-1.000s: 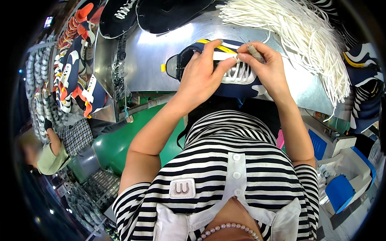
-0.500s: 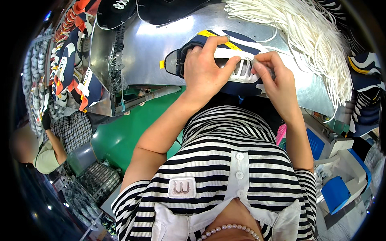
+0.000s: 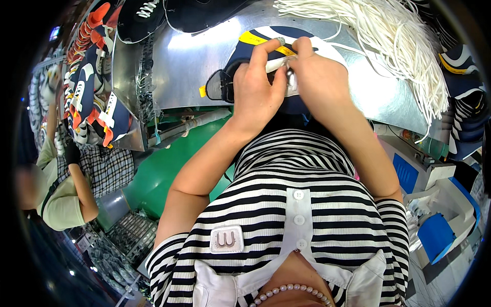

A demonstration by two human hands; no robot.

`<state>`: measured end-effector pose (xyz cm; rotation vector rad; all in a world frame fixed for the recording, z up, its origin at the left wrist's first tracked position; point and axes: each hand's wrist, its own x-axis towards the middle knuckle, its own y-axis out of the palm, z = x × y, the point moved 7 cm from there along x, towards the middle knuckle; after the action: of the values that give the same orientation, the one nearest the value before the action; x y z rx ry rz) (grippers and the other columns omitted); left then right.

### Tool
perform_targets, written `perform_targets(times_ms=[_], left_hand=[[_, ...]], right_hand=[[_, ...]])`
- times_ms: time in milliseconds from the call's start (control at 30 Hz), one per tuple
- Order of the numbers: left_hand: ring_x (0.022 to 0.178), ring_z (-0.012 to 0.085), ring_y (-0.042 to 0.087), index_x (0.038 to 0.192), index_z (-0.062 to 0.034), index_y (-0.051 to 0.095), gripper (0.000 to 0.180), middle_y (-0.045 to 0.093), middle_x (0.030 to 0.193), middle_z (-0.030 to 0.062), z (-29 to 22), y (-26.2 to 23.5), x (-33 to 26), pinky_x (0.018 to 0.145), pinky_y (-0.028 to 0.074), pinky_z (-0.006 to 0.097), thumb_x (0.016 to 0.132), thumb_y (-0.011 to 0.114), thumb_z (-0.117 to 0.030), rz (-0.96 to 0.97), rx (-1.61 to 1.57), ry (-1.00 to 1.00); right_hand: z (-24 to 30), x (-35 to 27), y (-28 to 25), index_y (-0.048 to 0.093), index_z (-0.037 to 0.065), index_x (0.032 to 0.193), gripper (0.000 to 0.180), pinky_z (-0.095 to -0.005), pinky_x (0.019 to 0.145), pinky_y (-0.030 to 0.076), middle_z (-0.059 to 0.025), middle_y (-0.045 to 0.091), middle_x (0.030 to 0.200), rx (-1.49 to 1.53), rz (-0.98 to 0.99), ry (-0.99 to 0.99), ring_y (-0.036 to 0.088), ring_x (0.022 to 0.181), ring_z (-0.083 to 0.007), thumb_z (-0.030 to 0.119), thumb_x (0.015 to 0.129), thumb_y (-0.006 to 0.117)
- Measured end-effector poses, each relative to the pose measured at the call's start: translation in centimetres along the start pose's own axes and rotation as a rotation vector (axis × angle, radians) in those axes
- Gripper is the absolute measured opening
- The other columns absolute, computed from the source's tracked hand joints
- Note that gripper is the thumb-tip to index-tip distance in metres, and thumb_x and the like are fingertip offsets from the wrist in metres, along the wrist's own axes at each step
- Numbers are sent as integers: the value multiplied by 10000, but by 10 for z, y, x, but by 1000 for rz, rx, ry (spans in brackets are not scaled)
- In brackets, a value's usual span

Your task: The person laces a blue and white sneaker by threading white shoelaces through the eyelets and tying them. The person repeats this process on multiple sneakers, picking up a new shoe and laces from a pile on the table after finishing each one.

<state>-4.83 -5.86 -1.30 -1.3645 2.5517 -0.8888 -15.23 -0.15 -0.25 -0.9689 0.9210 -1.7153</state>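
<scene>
A navy shoe upper [image 3: 244, 51] with white and yellow trim lies on the metal bench, its black-lined heel opening toward the left. My left hand [image 3: 258, 84] grips it near the opening, index finger stretched over a yellow strip and thumb by the eyelet row. Close against that thumb, my right hand [image 3: 323, 82] is closed in a pinch on a white shoelace at the eyelets. Its fingertips are partly hidden, and the hand covers most of the lacing and the toe end.
A thick bundle of white laces [image 3: 404, 61] hangs over the bench's [image 3: 199, 66] right side. Black shoe uppers [image 3: 204, 13] lie at the far edge. More navy uppers [image 3: 84, 84] are piled left, others [image 3: 468, 97] at right. A co-worker [image 3: 64, 189] stands at left.
My right hand has moved left from the toe-side lacing to beside my left thumb, now covering the lace rows. The left hand keeps its grip. The co-worker has shifted slightly.
</scene>
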Motion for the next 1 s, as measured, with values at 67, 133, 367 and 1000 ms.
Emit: perform_targets(times_ms=[67, 133, 367, 1000], left_hand=[[844, 310, 637, 1208, -43, 570, 443, 689, 924, 150, 7, -8, 4, 764, 494, 405, 794, 725, -79, 14, -34, -24], [934, 319, 618, 1227, -37, 553, 479, 675, 1040, 156, 14, -10, 6, 840, 486, 398, 786, 732, -87, 39, -171, -72], [1017, 146, 624, 1299, 15, 451, 538, 607, 1141, 117, 8, 1, 21, 883, 524, 280, 830, 713, 6, -1, 41, -43], [837, 107, 628, 1352, -14, 438, 540, 668, 1001, 104, 6, 2, 23, 742, 504, 243, 898, 695, -152, 400, -617, -442]], right_hand=[[-12, -7, -20, 539, 16, 1010, 168, -432, 599, 515, -150, 677, 747, 206, 55, 40, 675, 700, -347, 112, 887, 602], [-25, -22, -42, 589, 40, 1030, 169, -382, 578, 501, -118, 674, 736, 234, -17, 76, 670, 659, -289, 133, 896, 631], [-54, -23, -5, 684, 127, 1003, 173, -299, 520, 446, -48, 650, 650, 475, -245, 292, 614, 539, -171, 191, 843, 701], [-20, -18, -33, 700, 111, 868, 281, -309, 480, 429, -22, 595, 690, 678, -263, -151, 572, 556, -206, -18, 618, 710]])
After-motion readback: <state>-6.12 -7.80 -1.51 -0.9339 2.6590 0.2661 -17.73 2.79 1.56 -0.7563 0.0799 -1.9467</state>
